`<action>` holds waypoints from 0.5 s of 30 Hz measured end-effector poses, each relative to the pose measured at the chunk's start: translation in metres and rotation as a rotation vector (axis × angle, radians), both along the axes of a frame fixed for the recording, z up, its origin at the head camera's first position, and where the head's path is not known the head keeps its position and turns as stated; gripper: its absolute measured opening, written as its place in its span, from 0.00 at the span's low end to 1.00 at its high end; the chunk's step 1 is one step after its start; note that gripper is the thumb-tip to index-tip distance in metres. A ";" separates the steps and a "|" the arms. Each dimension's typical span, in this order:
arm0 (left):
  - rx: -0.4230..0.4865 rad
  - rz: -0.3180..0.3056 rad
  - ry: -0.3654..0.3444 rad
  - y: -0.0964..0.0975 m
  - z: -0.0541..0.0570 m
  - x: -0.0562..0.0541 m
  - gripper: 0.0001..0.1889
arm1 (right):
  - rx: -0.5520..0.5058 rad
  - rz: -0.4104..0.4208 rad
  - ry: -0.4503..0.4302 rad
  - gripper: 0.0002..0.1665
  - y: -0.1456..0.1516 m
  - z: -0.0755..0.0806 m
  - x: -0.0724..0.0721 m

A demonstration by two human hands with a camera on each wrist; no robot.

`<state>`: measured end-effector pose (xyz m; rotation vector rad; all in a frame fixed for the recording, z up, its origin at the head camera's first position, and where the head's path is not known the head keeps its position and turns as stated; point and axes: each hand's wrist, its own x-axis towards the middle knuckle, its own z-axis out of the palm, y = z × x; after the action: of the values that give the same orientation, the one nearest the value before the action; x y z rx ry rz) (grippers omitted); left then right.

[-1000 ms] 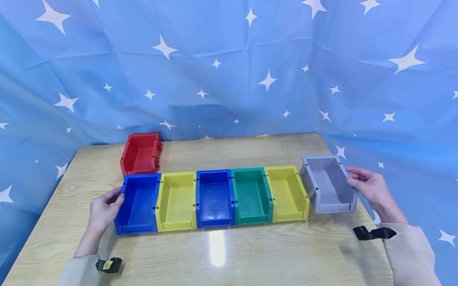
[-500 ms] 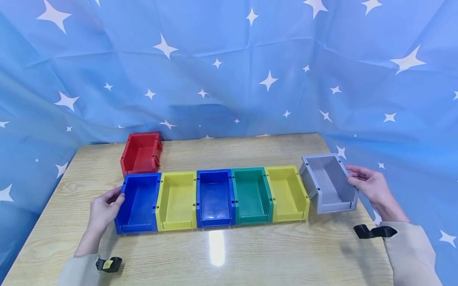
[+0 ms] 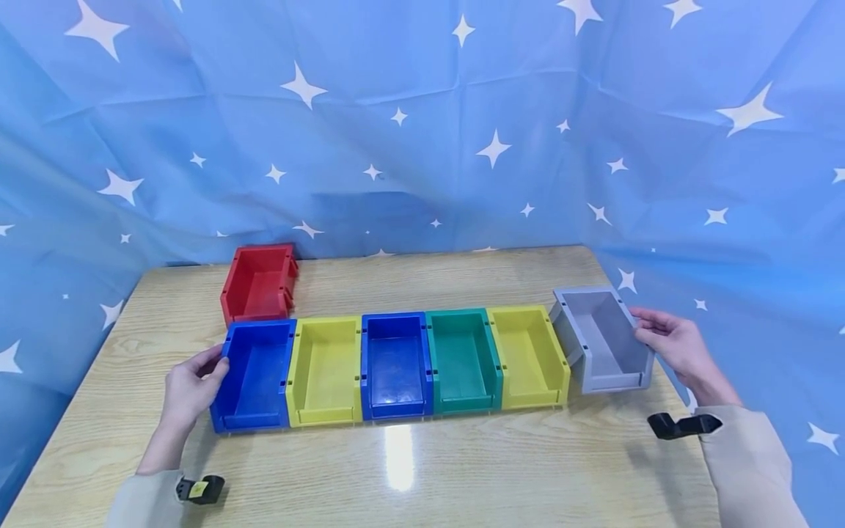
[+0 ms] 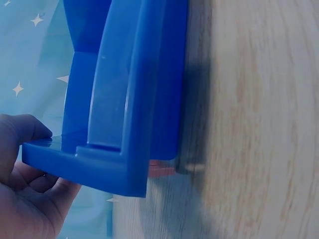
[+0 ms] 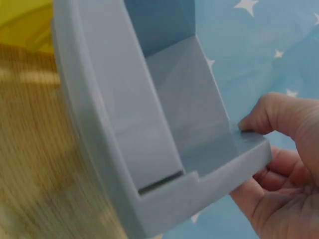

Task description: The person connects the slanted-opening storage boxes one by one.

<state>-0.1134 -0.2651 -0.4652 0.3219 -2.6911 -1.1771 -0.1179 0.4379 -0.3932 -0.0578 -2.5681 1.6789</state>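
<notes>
My right hand (image 3: 675,350) pinches the right side wall of a grey storage bin (image 3: 604,341), thumb over the rim and fingers outside. The grey bin tilts beside the right-hand yellow bin (image 3: 528,359), close to its side. At the other end, my left hand (image 3: 193,385) grips the left wall of a blue bin (image 3: 257,378), thumb on the rim. Between them a yellow bin (image 3: 326,370), a second blue bin (image 3: 397,367) and a green bin (image 3: 464,359) stand side by side in one row. In the right wrist view the grey bin (image 5: 194,99) has nothing in it.
Behind the left blue bin, a red bin (image 3: 260,282) stands near the table's back edge. The wooden table (image 3: 317,477) ends close to the right hand. A blue star-printed cloth (image 3: 422,132) hangs behind and at the sides.
My right hand has shifted slightly left with the grey bin, bringing it a little closer to the yellow bin. The left hand and the row look unchanged.
</notes>
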 end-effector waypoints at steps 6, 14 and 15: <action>-0.013 -0.013 -0.002 -0.001 -0.001 0.001 0.21 | -0.012 0.051 -0.012 0.22 0.004 -0.004 0.002; 0.023 -0.021 0.024 0.006 0.012 0.004 0.18 | 0.113 0.006 -0.069 0.20 0.003 0.001 0.002; 0.023 -0.020 0.016 0.007 0.013 0.005 0.18 | 0.178 0.001 -0.043 0.24 -0.001 0.003 0.001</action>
<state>-0.1087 -0.2585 -0.4517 0.2883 -2.6746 -1.2118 -0.1170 0.4368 -0.3902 -0.0833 -2.7375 1.4580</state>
